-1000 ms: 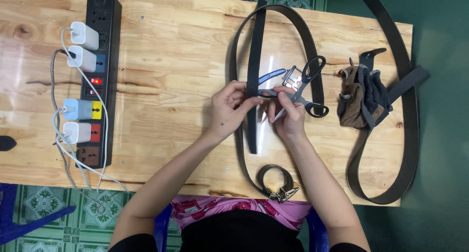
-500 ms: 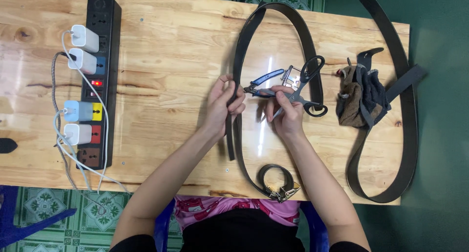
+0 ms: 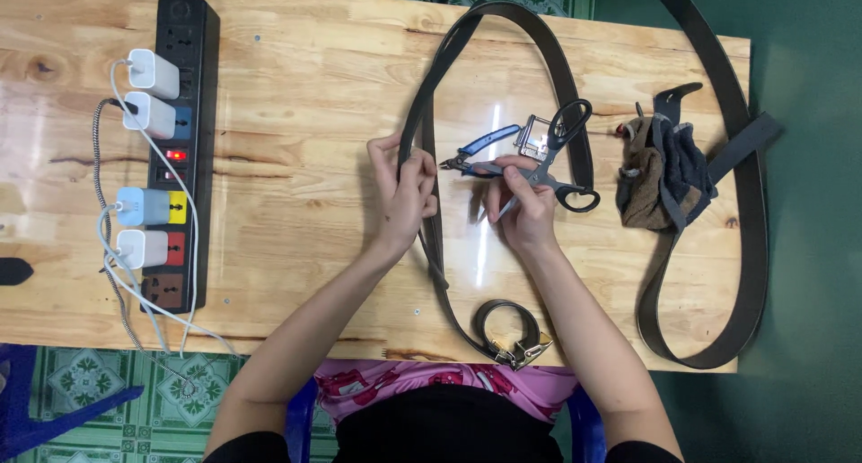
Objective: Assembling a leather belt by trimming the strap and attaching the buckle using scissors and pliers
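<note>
Pinching belt (image 3: 422, 149), left hand (image 3: 404, 194)

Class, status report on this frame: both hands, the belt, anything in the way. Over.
Left hand pinching the dark belt. Right hand holding a thin tool beside it. Pliers and scissors lie just beyond the hands.

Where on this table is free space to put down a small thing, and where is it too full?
Bare wood lies between the power strip and the left hand, and along the table's far edge left of the belt. It is crowded around the right hand: pliers, scissors, cloth bundle.
</note>
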